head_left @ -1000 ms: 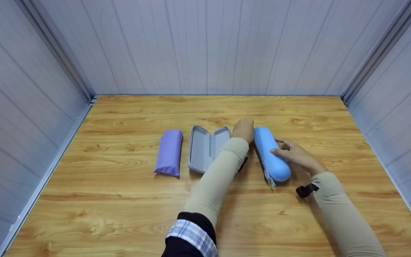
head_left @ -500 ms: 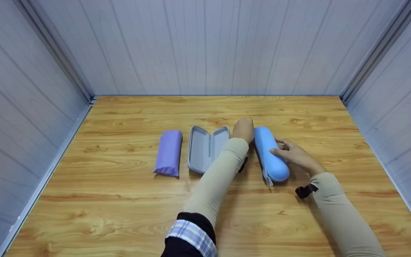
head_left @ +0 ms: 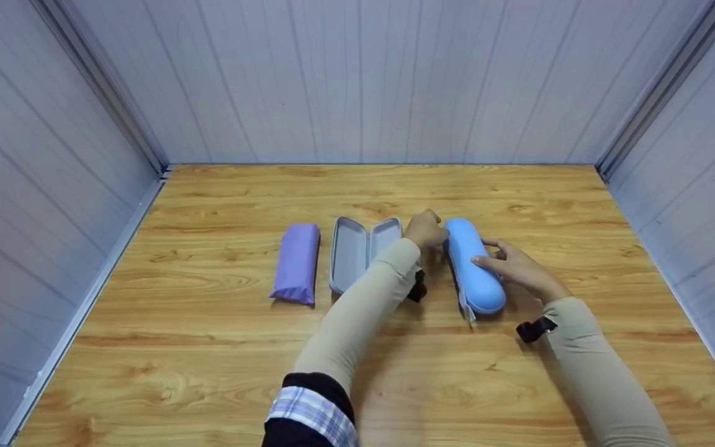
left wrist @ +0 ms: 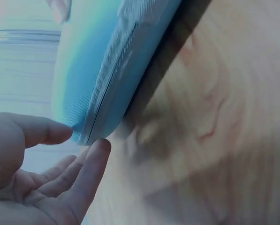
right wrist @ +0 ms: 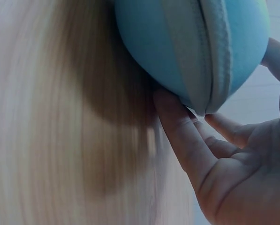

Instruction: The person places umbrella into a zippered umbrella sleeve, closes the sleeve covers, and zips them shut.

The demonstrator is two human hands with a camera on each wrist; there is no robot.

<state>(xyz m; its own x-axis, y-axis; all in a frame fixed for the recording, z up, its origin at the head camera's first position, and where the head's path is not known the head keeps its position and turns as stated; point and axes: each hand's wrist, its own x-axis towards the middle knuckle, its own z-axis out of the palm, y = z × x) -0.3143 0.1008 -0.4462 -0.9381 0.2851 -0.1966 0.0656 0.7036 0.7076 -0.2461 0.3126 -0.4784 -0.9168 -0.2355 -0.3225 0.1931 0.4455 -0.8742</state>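
A long, rounded blue zip glasses case [head_left: 474, 267] lies tilted on the wooden table. My right hand [head_left: 519, 270] grips it from the right, with the thumb on top and the fingers along the side. At the far end of the case is my left hand [head_left: 426, 230]. In the left wrist view, its thumb and index finger are spread at the case's tip, near the zip seam [left wrist: 102, 103], and the other fingers are relaxed. The right wrist view shows my right fingers [right wrist: 184, 133] under the rounded end. A pale tab hangs from the near end.
An opened grey hard case [head_left: 348, 257] lies left of my left hand, partly covered by that forearm. Farther left is a purple wrapped packet [head_left: 296, 264]. Pale panel walls [head_left: 357, 81] enclose the table [head_left: 208, 360] at the back and both sides.
My left hand has shifted slightly and turned, with its forearm moving left and its fingers loosening at the far end of the blue case. My right hand keeps its grip.
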